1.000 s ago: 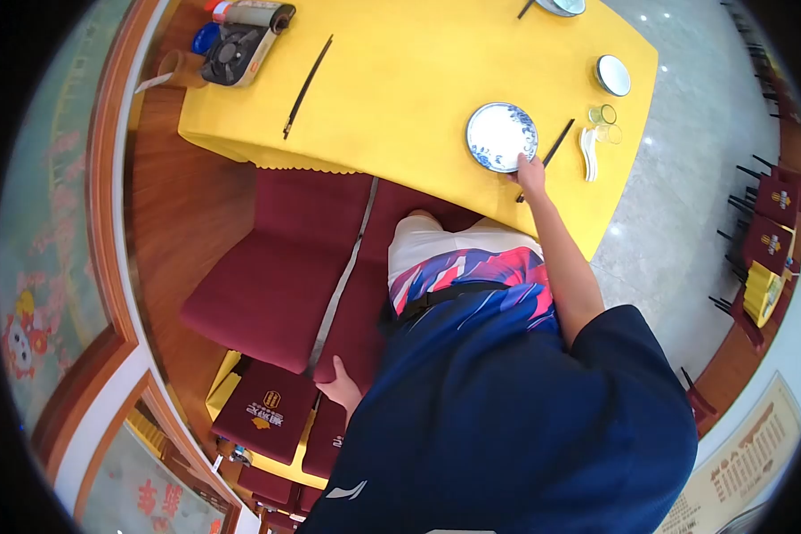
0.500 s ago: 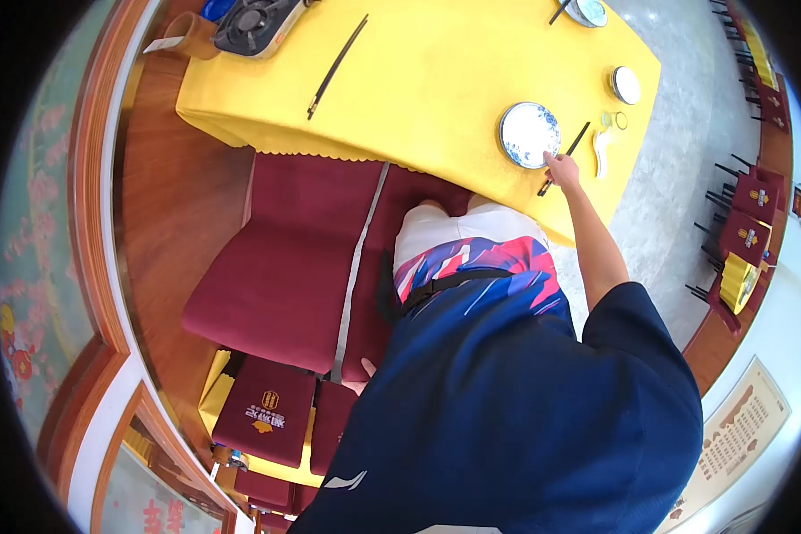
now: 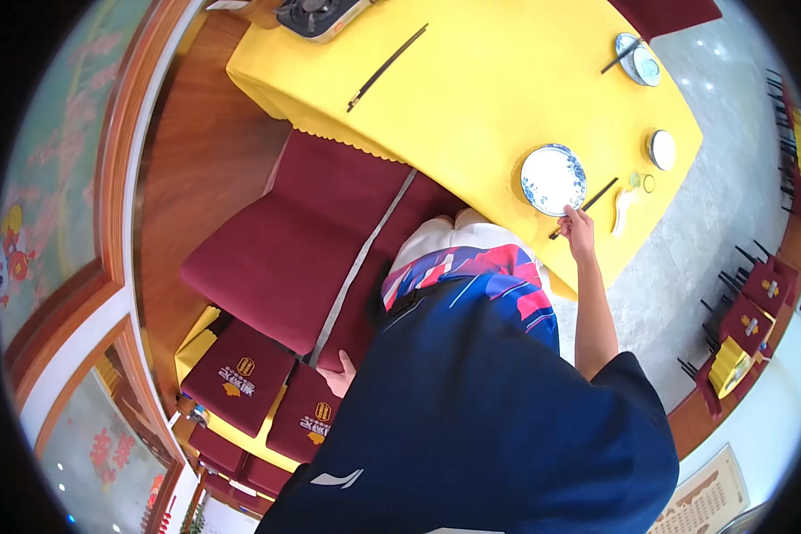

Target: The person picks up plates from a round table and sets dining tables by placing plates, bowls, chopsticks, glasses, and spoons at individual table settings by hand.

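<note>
A white plate with a blue floral rim is over the yellow-covered table near its front edge. My right hand pinches the plate's near rim between thumb and fingers. Black chopsticks lie on the cloth just beyond this hand and pass partly behind it. To their right are a white spoon and a small glass. Low at my left side, my left hand is by the maroon bench seat, its thumb stretched apart from the fingers and nothing in it.
The yellow tablecloth carries a portable gas stove, another pair of chopsticks, a white bowl and a far plate with a bowl. Maroon chairs stand behind me. Wood panelling runs along the left.
The view has shifted, so the table sits lower and further right. My right hand still grips the plate, which looks slightly larger. More of my left hand shows now.
</note>
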The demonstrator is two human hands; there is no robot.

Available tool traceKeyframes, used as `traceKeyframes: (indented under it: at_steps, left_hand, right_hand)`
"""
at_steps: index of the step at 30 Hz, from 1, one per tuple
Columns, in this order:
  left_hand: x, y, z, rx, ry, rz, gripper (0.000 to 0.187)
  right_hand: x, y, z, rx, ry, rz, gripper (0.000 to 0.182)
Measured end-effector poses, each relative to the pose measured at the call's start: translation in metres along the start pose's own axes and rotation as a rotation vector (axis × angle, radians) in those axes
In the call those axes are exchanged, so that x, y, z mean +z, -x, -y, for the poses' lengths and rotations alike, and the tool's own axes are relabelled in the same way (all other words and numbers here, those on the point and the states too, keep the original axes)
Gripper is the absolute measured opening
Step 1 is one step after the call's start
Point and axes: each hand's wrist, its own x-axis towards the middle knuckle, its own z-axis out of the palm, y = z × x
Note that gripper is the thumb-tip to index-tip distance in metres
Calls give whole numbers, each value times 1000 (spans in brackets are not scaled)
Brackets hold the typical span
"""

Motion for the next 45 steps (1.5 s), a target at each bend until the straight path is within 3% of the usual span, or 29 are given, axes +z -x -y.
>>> traceKeyframes:
  at_steps: [3,5,6,12,18,21,23,24,26,28,29,30,33,36,39,45]
  left_hand:
    - [-3,13,-2,-7,-47,-2,84]
    - [-7,15,-14,82,-68,-31,83]
    - [-10,15,-15,82,-53,-3,81]
    - [-9,14,-11,61,-127,50,85]
    - [-14,17,-22,19,-144,61,87]
    - [-15,18,-39,-16,-157,81,79]
    - [-10,18,-51,253,-86,-274,67]
    - [-15,13,-75,211,-69,-294,53]
    - [-8,-12,-128,560,179,-358,48]
    - [5,-36,-213,823,196,-237,45]
    - [15,-45,-255,935,201,-174,44]
    - [38,-55,-295,919,434,-26,45]
    - [94,-96,-408,1275,408,-10,51]
    - [141,-135,-482,1357,226,44,52]
    - [163,-156,-521,1418,44,131,46]
    - [197,-176,-526,1561,202,67,40]
  right_hand:
    - [18,3,20,-66,90,72,22]
    - [63,-4,39,-99,55,112,24]
    - [90,-9,53,-111,33,216,25]
    - [257,-84,77,-209,43,369,23]
    - [303,-120,72,-147,47,429,22]
    - [300,-126,59,-126,40,402,24]
    - [296,-124,53,-124,32,394,25]
    - [294,-123,55,-160,137,380,31]
    - [288,-118,64,-201,241,358,37]
    - [278,-102,81,-258,546,360,48]
    - [272,-95,84,-258,546,358,48]
    - [265,-90,87,-258,568,340,51]
    - [232,-63,85,-275,599,301,56]
    - [178,-30,67,-279,624,248,55]
    - [116,3,45,-175,644,177,50]
    - [36,34,-19,-95,372,-40,41]
